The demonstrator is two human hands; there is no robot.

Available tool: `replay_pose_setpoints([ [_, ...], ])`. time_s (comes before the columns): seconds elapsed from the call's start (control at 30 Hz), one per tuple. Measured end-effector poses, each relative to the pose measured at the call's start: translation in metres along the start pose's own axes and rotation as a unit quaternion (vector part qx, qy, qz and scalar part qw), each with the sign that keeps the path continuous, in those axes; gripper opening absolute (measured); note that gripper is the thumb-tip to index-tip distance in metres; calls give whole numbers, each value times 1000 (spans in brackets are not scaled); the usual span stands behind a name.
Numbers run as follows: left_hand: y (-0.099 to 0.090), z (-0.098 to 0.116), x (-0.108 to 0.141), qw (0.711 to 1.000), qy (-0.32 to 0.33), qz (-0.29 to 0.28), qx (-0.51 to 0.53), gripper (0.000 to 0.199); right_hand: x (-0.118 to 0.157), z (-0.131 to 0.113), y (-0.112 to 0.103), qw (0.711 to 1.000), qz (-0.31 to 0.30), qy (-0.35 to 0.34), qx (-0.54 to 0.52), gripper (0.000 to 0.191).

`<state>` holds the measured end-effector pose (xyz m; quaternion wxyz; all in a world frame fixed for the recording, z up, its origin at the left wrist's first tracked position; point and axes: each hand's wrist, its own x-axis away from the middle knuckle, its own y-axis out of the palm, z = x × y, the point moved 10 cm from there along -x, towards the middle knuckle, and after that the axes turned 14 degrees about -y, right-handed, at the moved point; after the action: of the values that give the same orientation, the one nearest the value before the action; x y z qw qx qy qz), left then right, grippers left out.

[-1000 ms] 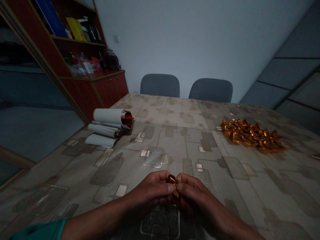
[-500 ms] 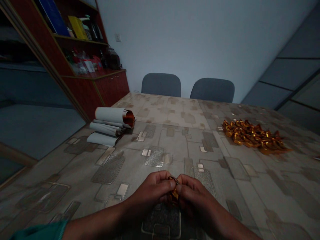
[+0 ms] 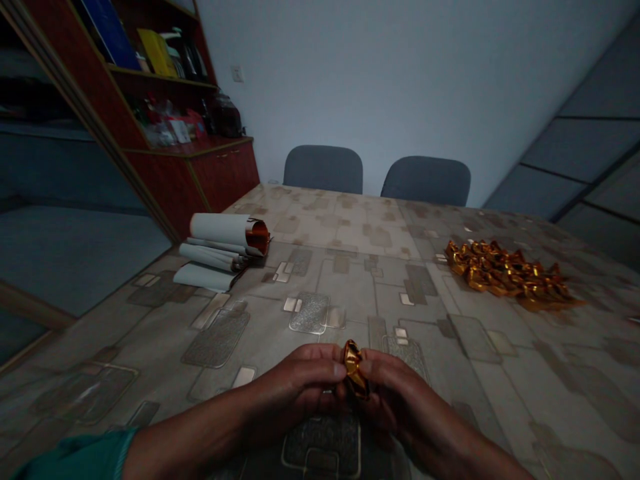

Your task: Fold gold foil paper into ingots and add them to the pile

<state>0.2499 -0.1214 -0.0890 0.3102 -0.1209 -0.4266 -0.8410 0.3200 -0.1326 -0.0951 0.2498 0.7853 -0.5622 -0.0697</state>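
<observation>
Between the left hand (image 3: 295, 383) and right hand (image 3: 395, 393), crinkled, glossy gold foil (image 3: 354, 369); ahead of them, a smooth tabletop (image 3: 350, 287), probably vinyl.

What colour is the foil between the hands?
The foil is shiny gold-orange, clearest in the head view.

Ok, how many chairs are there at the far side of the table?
2: one grey chair beyond the far edge of the table, and a second grey chair just to its right. Others may be out of view.

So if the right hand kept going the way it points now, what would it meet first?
The right hand touches the crumpled gold foil piece, so that comes first; the left hand lies just beyond, though depth is unclear.
</observation>
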Motion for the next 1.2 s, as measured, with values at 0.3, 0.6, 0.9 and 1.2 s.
replay_pose_setpoints([
  [0.3, -8, -5, -3, 996, 5, 70, -48, 33, 0, -4, 6, 999, -7, -20, 45, 35],
  [0.6, -11, -6, -6, 996, 19, 77, -37, 36, 0, -4, 8, 998, -13, -20, 51, 33],
  [0.9, 0, 6, 3, 999, 17, 33, 6, 31, -3, -9, 4, 999, -6, -25, 29, 31],
  [1.2, -17, 4, -4, 987, 25, 40, 156, 28, -10, -26, -18, 983, 28, -110, 144, 44],
])
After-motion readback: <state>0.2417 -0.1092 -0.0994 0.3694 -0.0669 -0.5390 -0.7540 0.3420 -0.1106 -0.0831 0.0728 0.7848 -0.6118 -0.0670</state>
